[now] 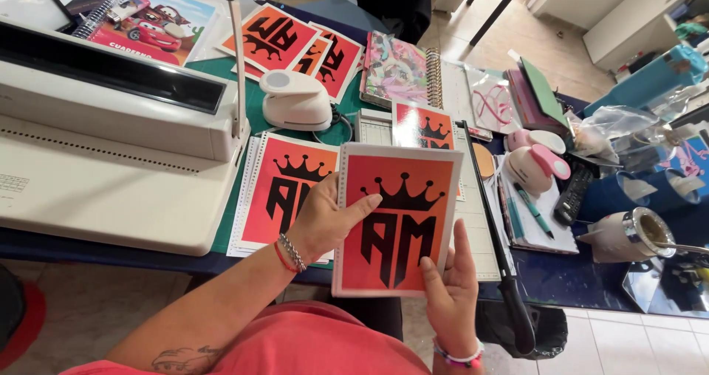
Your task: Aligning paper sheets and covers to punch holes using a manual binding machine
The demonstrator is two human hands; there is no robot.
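Crowned red covers (395, 216): three. Slanted red covers (272, 39): three. Corner punches (295, 100): two. Binding machine (103, 124): one. Spiral notebooks (395, 70): two.

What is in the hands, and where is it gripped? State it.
Both hands hold a red cover sheet with a black crown design: the left hand at its punched left edge, the right hand at its lower right corner.

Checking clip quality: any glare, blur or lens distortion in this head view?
Head view: even daylight, sharp centre; soft sheen on the glossy cover held by the left hand and right hand; wide-angle bending at the binding machine; no motion blur.
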